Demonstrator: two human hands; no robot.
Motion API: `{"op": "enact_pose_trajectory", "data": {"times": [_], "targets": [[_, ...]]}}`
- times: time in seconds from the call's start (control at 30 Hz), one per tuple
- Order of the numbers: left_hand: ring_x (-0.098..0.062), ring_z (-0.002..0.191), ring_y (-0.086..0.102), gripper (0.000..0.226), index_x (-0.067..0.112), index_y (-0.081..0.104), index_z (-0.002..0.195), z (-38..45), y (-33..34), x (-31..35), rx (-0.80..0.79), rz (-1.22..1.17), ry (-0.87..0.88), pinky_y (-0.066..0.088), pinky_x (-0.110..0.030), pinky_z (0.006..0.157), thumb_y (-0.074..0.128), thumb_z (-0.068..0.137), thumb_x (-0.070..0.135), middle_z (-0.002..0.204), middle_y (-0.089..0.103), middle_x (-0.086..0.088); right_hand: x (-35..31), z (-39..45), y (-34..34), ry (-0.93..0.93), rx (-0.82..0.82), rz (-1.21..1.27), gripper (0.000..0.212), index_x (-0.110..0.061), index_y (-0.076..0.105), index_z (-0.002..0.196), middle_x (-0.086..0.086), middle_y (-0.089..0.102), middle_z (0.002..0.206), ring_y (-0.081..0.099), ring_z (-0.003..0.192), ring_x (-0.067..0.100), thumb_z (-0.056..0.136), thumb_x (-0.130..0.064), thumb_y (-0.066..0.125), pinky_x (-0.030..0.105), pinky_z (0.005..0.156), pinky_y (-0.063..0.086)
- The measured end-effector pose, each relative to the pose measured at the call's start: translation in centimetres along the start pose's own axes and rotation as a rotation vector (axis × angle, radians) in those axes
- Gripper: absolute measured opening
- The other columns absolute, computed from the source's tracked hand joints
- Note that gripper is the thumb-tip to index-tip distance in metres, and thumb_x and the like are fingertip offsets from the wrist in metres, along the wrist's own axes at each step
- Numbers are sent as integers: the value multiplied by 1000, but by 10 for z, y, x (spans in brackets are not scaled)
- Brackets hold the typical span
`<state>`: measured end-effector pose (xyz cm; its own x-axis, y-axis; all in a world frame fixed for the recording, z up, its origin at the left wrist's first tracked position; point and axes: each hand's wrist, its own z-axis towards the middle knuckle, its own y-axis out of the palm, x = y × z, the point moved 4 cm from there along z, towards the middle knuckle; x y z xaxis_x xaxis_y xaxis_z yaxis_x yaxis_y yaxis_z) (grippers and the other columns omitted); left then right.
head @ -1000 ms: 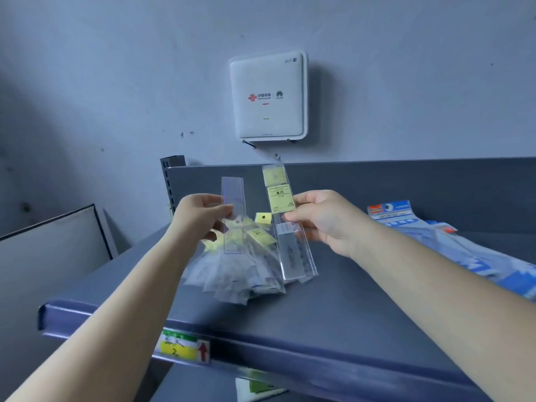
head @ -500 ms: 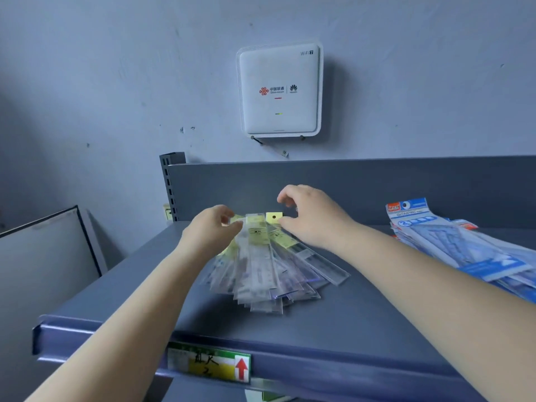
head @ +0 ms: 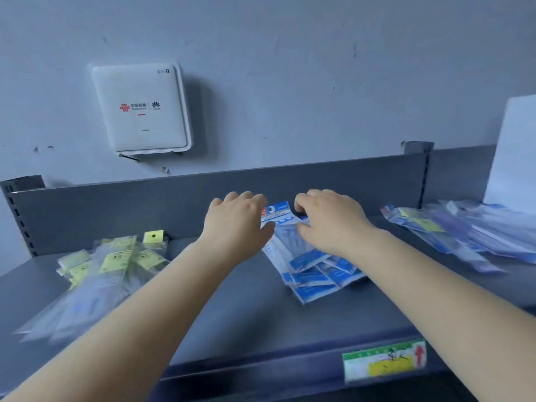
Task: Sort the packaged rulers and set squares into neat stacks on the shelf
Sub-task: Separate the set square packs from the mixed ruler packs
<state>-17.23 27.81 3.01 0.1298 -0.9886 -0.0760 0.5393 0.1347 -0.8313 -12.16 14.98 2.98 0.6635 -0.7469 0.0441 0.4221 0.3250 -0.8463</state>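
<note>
two bare hands reach over the grey shelf (head: 237, 320), both at the blue-headed pile of packets (head: 313, 268), which lies near the middle of the shelf, close to its back panel (head: 116, 210). the left hand (head: 236, 224) rests palm down at the pile's left edge, fingers loosely bent and close together, thumb touching the top packet's header; whether it pinches anything i cannot tell. the right hand (head: 330, 224) lies on top of the pile, fingers curled down onto the packets near the header, thumb against the plastic; a firm grip is not clear. three piles sit on the shelf in all: left of the blue-headed pile, well apart, a fanned pile of clear packets with yellow labels (head: 98, 274), too blurred to count; right of it, a third loose pile (head: 452, 233) with blue and yellow marks. one price tag (head: 384, 361) sits on the shelf's front lip, below and right of the blue-headed pile. one white router box (head: 142, 108) hangs on the wall above the back panel.
</note>
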Motion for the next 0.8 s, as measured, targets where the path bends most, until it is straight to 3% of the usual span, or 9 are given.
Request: {"op": "enact_pose_trajectory", "data": {"times": [0.23, 0.47, 0.63, 0.73, 0.8], "targets": [[-21, 111, 49, 39, 21, 50, 122, 38, 21, 135, -33, -19, 177, 34, -32, 91, 43, 92, 45, 116, 57, 4, 123, -42, -15, 85, 5, -59, 28, -21, 50, 119, -2, 54, 114, 49, 108, 22, 93, -31, 45, 29, 74, 31], [-20, 116, 48, 41, 24, 48, 128, 68, 50, 227, -145, -65, 180, 33, -30, 91, 44, 91, 42, 122, 55, 6, 238, -76, -19, 212, -46, 8, 21, -22, 55, 108, -4, 55, 106, 51, 105, 21, 89, -28, 49, 29, 74, 37], [-20, 110, 52, 37, 23, 49, 124, 84, 81, 257, -338, -156, 3, 37, -29, 86, 45, 91, 40, 121, 56, 5, 295, -90, -9, 248, -134, 120, 24, -21, 56, 109, -8, 49, 98, 53, 100, 19, 89, -34, 54, 30, 78, 42], [-22, 93, 56, 24, 20, 53, 105, 92, 94, 255, -334, -140, -205, 37, -27, 72, 43, 90, 35, 105, 61, 3, 318, -93, -3, 270, -187, 198, 28, -22, 56, 110, -6, 54, 105, 53, 102, 18, 87, -38, 57, 34, 86, 47], [-23, 91, 52, 23, 22, 53, 100, 96, 101, 252, -360, -58, -282, 34, -28, 75, 38, 91, 38, 101, 60, 4, 327, -93, 2, 283, -236, 250, 30, -22, 56, 111, -5, 57, 110, 54, 102, 18, 86, -39, 59, 35, 88, 47]]}}
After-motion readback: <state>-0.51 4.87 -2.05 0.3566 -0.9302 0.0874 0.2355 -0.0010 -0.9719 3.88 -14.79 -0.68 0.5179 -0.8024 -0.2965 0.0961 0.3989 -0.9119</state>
